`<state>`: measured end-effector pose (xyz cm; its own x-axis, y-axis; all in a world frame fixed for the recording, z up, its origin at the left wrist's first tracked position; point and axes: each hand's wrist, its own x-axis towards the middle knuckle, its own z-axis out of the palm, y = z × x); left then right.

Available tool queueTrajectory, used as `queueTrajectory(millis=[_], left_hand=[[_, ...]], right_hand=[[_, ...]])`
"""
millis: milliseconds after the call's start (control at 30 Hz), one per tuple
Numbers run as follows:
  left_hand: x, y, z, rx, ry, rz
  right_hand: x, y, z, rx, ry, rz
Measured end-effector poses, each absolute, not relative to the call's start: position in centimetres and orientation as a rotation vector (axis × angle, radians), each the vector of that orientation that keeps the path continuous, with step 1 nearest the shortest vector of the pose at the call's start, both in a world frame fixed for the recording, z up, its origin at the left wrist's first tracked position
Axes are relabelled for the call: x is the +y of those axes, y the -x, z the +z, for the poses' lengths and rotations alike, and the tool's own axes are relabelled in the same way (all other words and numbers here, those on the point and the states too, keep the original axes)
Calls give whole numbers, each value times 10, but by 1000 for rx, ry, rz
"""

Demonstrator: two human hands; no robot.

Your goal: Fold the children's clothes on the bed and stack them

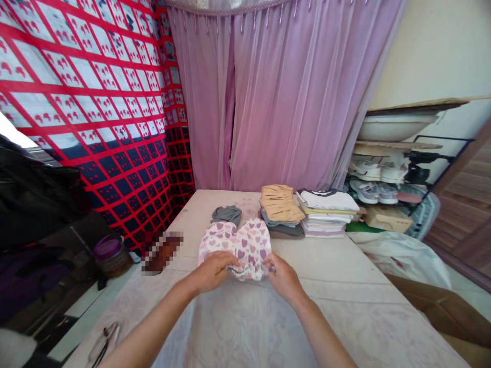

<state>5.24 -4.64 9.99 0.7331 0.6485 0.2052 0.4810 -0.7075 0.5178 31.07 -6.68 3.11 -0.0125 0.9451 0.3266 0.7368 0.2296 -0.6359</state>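
Note:
A pair of white shorts with pink and purple hearts (247, 243) lies on the light bedspread (238, 327), its gathered waistband toward me and its legs pointing away. My left hand (214, 270) is closed on the waistband at the left, fingertips pressed to the cloth. At the right end of the waistband, my right hand (284, 277) pinches the edge between thumb and fingers. Just beyond the shorts is a crumpled dark grey garment (226, 214), partly covered by them.
To the right stand a stack topped with tan pleated clothing (281, 203) and a taller folded stack with white on top (328, 199). Glasses (104, 343) lie at the bed's left edge. A shoe rack (378, 179) and cardboard box (441, 306) stand beyond the right edge.

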Motion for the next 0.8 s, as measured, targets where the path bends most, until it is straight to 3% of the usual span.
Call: queueTrajectory(millis=[100, 200, 500, 800], left_hand=[[-55, -45, 49, 1044, -2458, 540], [-60, -30, 29, 1217, -2398, 589], [-75, -11, 18, 1558, -2438, 757], [-89, -27, 11, 1593, -2614, 844]], right_hand=[[-85, -310, 9, -1829, 1656, 389], [-91, -299, 14, -1902, 1636, 370], [-80, -273, 21, -1977, 1727, 403], [-90, -286, 32, -2055, 1780, 456]])
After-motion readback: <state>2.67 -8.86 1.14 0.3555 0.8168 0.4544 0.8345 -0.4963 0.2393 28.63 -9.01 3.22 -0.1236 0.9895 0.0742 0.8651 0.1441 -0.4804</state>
